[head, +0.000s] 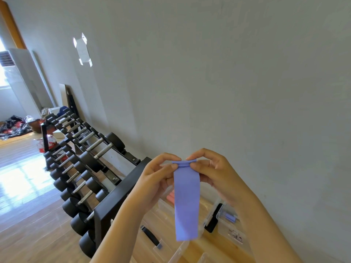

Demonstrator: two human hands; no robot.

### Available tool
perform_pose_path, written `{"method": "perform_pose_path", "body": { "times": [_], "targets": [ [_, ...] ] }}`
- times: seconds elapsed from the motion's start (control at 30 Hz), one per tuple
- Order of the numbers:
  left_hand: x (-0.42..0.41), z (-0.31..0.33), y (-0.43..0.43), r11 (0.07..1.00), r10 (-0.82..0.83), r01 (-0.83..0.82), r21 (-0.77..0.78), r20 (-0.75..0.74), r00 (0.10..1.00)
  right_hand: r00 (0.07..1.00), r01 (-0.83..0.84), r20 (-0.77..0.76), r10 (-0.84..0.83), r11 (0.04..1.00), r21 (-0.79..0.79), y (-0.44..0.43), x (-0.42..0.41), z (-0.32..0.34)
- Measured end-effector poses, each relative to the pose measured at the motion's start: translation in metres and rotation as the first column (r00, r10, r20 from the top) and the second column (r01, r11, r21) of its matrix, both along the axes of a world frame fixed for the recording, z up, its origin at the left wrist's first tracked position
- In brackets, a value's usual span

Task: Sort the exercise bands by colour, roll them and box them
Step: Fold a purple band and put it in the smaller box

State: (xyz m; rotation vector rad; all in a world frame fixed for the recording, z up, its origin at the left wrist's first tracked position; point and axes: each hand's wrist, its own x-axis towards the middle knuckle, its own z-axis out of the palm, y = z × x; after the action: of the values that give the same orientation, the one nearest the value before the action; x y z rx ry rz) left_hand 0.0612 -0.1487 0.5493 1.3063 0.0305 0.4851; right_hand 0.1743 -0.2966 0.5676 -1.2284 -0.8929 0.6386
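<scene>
Head view: this is the only view; it looks down past both hands to a wooden floor beside a grey wall.
Purple exercise band (187,202): it is held in the air and hangs down flat. Its top edge is turned into a thin first roll.
Left hand (157,175): it pinches the left end of this roll between thumb and fingertips.
Right hand (210,168): it pinches the right end in the same way, so the hands are close together, with only the band's width between them.
Clear plastic box (224,227): it stands below and right of the band. A small purple roll (230,218) lies inside it.
Pink bands (171,197): they are just left of the band, partly hidden behind it, in what seems a second clear container.
Dumbbell rack (121,190): it stands left of the band, along the wall.
Done, as I judge: the sorting looks advanced, and at least one purple band is rolled and boxed.
Left to do: nearly the whole length of this band is unrolled, and it must then go into the box. I cannot tell if more bands wait.
</scene>
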Motion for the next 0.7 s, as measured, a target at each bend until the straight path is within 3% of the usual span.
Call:
{"method": "perform_pose_path", "body": {
  "times": [0.13, 0.27, 0.37, 0.5, 0.7],
  "targets": [
    [0.001, -0.001, -0.005, 0.984, -0.058, 0.057, -0.170, -0.001, 0.998, 0.987, -0.052, -0.151, 0.060, 0.997, 0.057, -0.001, 0.003, -0.003],
    [0.004, -0.004, -0.004, 0.992, 0.106, -0.104, 0.076, -0.028, 0.994, 0.999, 0.047, -0.001, -0.047, 0.998, -0.048, 0.000, 0.004, -0.005],
    [0.006, -0.005, -0.002, 0.935, 0.244, -0.227, 0.271, -0.028, 0.969, 0.985, 0.145, 0.104, -0.135, 0.984, -0.102, 0.002, 0.004, -0.007],
    [0.010, -0.009, 0.002, 0.851, 0.314, -0.275, 0.447, -0.014, 0.949, 0.944, 0.248, 0.256, -0.207, 0.959, -0.140, 0.006, 0.006, -0.013],
    [0.009, -0.009, -0.003, 0.919, 0.168, -0.142, 0.367, -0.041, 0.985, 0.941, 0.215, 0.293, -0.168, 0.967, -0.140, 0.005, 0.005, -0.013]
  ]
}}
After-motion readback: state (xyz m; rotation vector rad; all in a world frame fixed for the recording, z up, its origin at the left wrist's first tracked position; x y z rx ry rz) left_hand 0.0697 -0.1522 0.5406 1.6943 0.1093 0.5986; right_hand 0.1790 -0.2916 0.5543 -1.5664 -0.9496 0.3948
